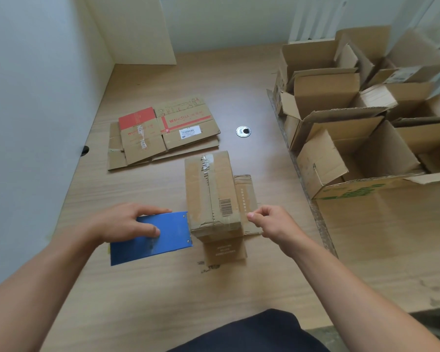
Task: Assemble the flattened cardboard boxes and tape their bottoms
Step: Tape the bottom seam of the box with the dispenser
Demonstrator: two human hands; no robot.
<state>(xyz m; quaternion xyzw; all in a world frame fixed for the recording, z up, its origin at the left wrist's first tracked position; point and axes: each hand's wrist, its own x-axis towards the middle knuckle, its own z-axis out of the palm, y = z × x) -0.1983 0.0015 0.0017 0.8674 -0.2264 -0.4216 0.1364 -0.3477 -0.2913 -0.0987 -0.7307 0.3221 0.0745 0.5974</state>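
Observation:
A small cardboard box (211,189) stands bottom-up in the middle of the table, with old tape along its centre seam and its lower flaps spread flat on the wood. My left hand (122,222) grips a blue tape dispenser (163,240) just left of the box's near end. Just right of that near end, my right hand (272,224) has its thumb and forefinger pinched together; they seem to hold the end of a clear tape strip (226,221) lying across the box's near edge. A stack of flattened boxes (163,130) with red print lies further back on the left.
Several assembled open boxes (353,123) crowd the right side, some inside a large box with green print (353,190). A round metal cable grommet (243,131) sits in the wooden table (163,288). Walls close the left and back. A cardboard sheet (135,29) leans in the far corner.

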